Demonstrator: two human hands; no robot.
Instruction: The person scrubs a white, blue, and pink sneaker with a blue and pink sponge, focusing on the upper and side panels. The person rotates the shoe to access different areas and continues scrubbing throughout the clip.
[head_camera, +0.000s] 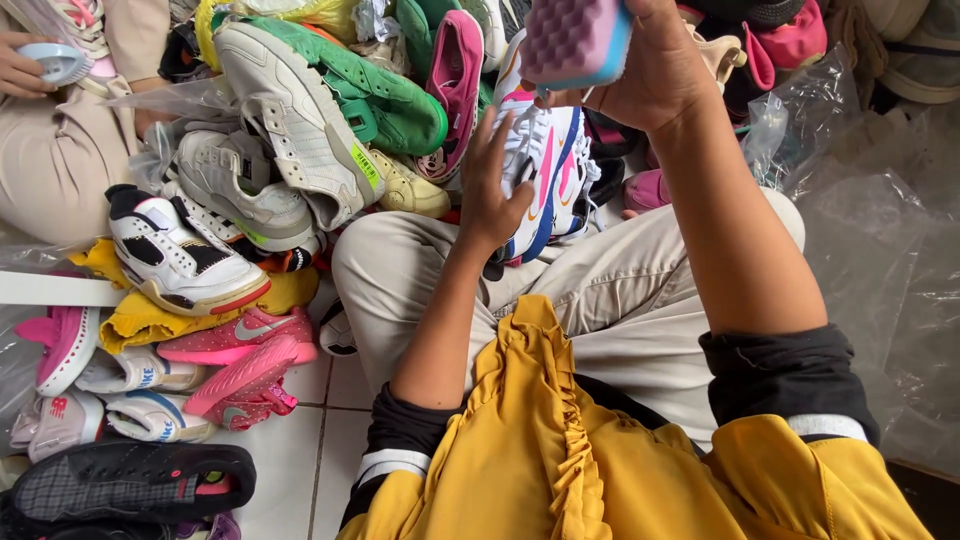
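My left hand (497, 190) grips a white sneaker with pink and blue stripes (548, 165), holding it upright over my lap. My right hand (655, 65) is raised above it and closed around a purple and blue scrubbing sponge (575, 40) with a bumpy face. The sponge sits just above the sneaker's upper end. I sit cross-legged in beige trousers (620, 290) with a yellow cloth (540, 440) over my front.
A heap of shoes fills the top and left: a white sneaker (290, 110), a green clog (385, 95), a pink shoe (455, 80), a white-black-red sneaker (175, 250), pink shoes (240, 340). Another person's hand (25, 65) holds a brush at top left. Plastic sheeting (880, 240) lies right.
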